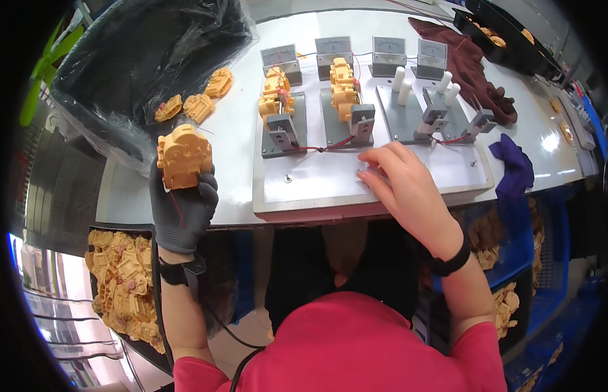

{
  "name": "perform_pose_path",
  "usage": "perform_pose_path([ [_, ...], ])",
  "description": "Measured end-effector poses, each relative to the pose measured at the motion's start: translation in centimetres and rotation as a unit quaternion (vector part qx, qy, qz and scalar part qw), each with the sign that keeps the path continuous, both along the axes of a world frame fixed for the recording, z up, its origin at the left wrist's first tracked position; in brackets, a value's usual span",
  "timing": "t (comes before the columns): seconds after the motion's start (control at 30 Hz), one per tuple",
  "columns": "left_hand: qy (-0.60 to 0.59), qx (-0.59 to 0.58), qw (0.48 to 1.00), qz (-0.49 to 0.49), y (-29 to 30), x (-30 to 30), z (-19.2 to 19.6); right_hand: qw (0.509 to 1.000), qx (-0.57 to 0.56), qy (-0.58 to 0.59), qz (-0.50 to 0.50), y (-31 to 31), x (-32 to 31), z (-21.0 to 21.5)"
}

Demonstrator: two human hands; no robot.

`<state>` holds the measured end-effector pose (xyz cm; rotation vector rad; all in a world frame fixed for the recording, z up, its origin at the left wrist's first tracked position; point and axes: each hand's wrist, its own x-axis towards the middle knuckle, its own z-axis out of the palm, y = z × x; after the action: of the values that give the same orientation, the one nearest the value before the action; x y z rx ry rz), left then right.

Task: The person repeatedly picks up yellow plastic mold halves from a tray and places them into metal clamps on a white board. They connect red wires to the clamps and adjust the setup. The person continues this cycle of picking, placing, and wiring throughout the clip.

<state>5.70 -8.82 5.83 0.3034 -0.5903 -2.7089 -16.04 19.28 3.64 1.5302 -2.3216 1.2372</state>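
While the gloved left hand (pixel 183 206) gripped an orange plastic part (pixel 183 157) upright above the table's (pixel 235 140) front-left edge, the bare right hand (pixel 402 186) lay open, w/ fingertips (pixel 371 176) pressing the white test board (pixel 356 176). Two similar orange parts (pixel 310 91) sat clamped in grey fixtures (pixel 317 124) beyond.

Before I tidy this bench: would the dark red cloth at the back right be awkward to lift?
The dark red cloth lies crumpled in soft folds, so it would probably hang limp and light. It sits close to a grey clamp fixture, so it might snag there.
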Motion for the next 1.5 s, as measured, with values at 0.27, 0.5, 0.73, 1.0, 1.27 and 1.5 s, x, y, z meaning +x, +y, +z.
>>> perform_pose_path([
  [0.27, 0.059, 0.075, 0.995, -0.013, 1.7, 1.7, -1.2, 0.997, 0.057, 0.038, -0.019, -1.7, 0.1, -0.2],
  [0.5, 0.126, 0.098, 0.987, 0.008, 2.2, 5.0, -2.0, 0.985, 0.132, -0.113, 0.007, 0.6, 0.5, 5.6],
  [0.73, 0.157, 0.112, 0.979, 0.063, 2.2, 7.8, -3.6, 0.966, 0.234, 0.099, 0.038, -3.1, -4.7, 14.6],
  [1.0, 0.101, 0.049, 0.984, 0.141, 3.3, 9.0, -4.4, 0.942, 0.305, 0.132, 0.038, -6.8, -7.1, 13.7],
  [1.27, -0.069, -0.08, 0.99, 0.091, 6.8, 5.5, -2.6, 0.982, 0.182, 0.039, -0.034, -0.9, -3.6, 14.2],
  [1.5, -0.001, -0.006, 0.996, 0.094, 7.7, 1.6, -1.2, 0.986, 0.035, -0.084, -0.139, 5.3, -4.6, 5.3],
])
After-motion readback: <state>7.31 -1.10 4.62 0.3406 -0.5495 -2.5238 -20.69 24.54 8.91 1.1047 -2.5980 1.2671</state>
